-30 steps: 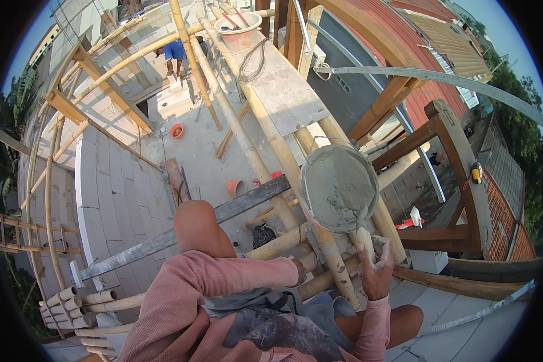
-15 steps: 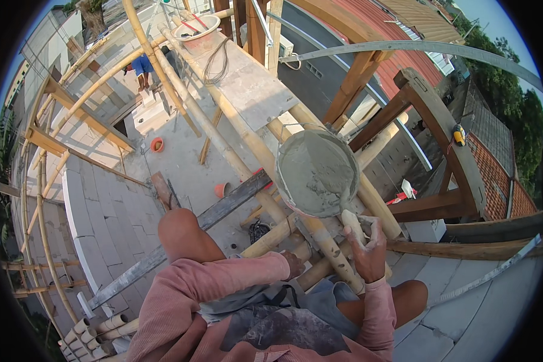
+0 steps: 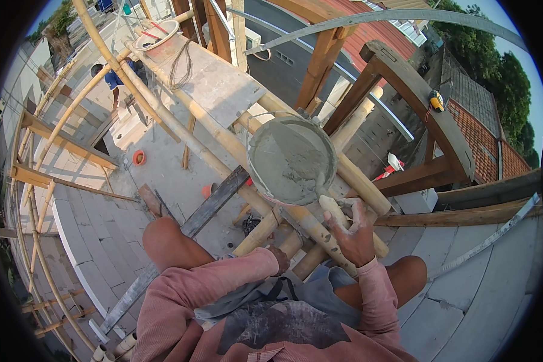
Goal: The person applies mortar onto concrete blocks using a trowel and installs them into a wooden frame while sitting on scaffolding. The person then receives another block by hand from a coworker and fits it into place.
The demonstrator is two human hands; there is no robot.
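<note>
A round bucket of wet grey mortar (image 3: 283, 154) rests on bamboo poles in front of me, its wire handle lying at the far rim. My right hand (image 3: 355, 235) is at the bucket's near right rim, fingers and thumb around the pale, mortar-caked handle of a trowel (image 3: 332, 208). The trowel's blade is hidden in the mortar. Grey mortar smears the fingers. My left hand (image 3: 277, 259) is low in front of my lap beside a bamboo pole (image 3: 259, 232), its fingers curled; whatever they hold, if anything, is hidden.
A board (image 3: 217, 102) on the bamboo scaffold bears a coil of wire and a pale basin (image 3: 157, 36). Wooden frames stand right, one with a yellow tape measure (image 3: 435, 101). Block walls flank me. Below are orange buckets (image 3: 139, 157) and another person (image 3: 111, 78) bending.
The view has shifted, so the bucket and scaffold appear further left. My right hand keeps hold of the trowel at the bucket rim. The other person below is bent lower.
</note>
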